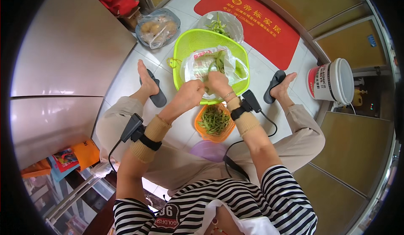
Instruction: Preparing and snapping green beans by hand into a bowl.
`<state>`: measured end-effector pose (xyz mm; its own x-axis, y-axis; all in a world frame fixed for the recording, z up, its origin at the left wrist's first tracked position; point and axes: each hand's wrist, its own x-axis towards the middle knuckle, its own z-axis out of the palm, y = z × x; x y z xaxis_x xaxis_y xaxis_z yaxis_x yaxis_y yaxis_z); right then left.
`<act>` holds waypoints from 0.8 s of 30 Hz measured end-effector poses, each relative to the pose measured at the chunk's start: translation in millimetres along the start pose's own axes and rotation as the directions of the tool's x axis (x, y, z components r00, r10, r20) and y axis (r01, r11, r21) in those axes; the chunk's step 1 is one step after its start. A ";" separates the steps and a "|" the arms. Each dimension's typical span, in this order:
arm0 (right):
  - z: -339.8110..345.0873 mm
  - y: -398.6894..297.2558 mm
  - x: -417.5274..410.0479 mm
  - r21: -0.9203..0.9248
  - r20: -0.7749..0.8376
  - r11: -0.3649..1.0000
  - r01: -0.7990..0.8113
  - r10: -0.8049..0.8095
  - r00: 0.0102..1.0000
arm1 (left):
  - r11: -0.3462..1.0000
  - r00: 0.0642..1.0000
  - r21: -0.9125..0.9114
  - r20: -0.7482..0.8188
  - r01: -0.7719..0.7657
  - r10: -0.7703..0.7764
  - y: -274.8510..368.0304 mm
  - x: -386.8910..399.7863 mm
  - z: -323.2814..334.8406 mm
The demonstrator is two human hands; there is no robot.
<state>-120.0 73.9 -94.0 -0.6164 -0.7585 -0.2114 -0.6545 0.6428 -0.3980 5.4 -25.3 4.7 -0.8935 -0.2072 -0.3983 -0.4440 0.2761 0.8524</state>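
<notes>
My left hand (190, 93) and my right hand (218, 82) meet over the near rim of a lime-green plastic basket (189, 40). Fingertips of both are pinched together around a green bean (206, 90), mostly covered by the fingers. Inside the basket lies an open white plastic bag (197, 66) with red print, and long green bean pods (220, 63) show at its mouth, just beyond my right hand. Below my hands, an orange plastic basket (232, 129) holds many short pieces of green bean (214, 119).
Beyond the lime basket sits a clear plastic bag (235, 29) with more pods. A bag of potato-like roundish items (157, 29) stands left of it. A red mat (277, 45) covers the floor. A white bucket (329, 81) is at right, a purple plastic item (208, 151) between my legs.
</notes>
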 end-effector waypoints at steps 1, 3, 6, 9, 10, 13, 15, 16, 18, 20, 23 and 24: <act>8.3 3.9 -1.7 -0.010 -0.019 1.000 0.000 0.000 1.000 | 1.000 1.000 0.004 0.003 -0.002 0.002 5.3 1.5 0.1; 12.2 7.7 -0.4 -0.018 -0.037 1.000 0.002 -0.002 0.999 | 0.987 0.999 -0.161 0.028 0.026 -0.022 12.8 3.5 -0.7; -1.8 15.4 0.6 0.287 -0.036 0.958 0.009 0.002 0.999 | 0.970 0.998 -0.239 -0.057 -0.045 0.033 13.6 6.8 -4.5; -37.3 7.3 -18.3 0.672 -0.187 0.722 0.163 -0.048 0.981 | 0.951 0.994 -0.303 -0.106 -0.053 0.022 7.7 10.6 -3.5; -51.1 1.7 -25.8 0.705 -0.155 0.699 0.123 -0.017 0.988 | 0.951 0.994 -0.303 -0.107 -0.054 0.022 6.2 12.2 -3.1; -73.0 -2.5 -41.4 0.674 -0.149 0.732 0.100 0.002 0.989 | 0.918 0.990 -0.397 -0.130 -0.002 -0.054 6.7 16.6 0.2; -81.8 -10.4 -50.7 0.636 -0.192 0.760 0.137 -0.016 0.981 | 0.886 0.984 -0.457 -0.179 -0.078 -0.006 10.5 17.9 2.9; -85.3 -15.2 -54.2 0.595 -0.231 0.785 0.173 -0.038 0.972 | 0.888 0.983 -0.454 -0.181 -0.079 -0.005 6.2 21.2 4.5; -92.4 -25.2 -59.4 0.603 -0.243 0.774 0.194 -0.053 0.968 | 0.865 0.923 -0.383 -0.331 -0.323 0.198 0.8 28.4 8.8; -94.3 -25.3 -61.8 0.609 -0.256 0.764 0.213 -0.064 0.964 | 0.869 0.933 -0.409 -0.328 -0.281 0.147 5.1 27.8 5.8; -98.4 -18.4 -66.5 0.750 -0.273 0.630 0.201 0.019 0.962 | 0.858 0.942 -0.468 -0.331 -0.210 0.051 20.8 23.8 -2.9; -104.8 -17.6 -71.6 0.766 -0.225 0.624 0.155 0.034 0.974 | 0.846 0.941 -0.502 -0.337 -0.181 0.001 23.5 22.3 -5.6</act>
<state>-110.2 128.1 21.7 -0.7213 -0.6924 -0.0187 -0.1689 0.2021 -0.9647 -24.6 -28.7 17.7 -0.8189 -0.5116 -0.2601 -0.1805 -0.2007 0.9629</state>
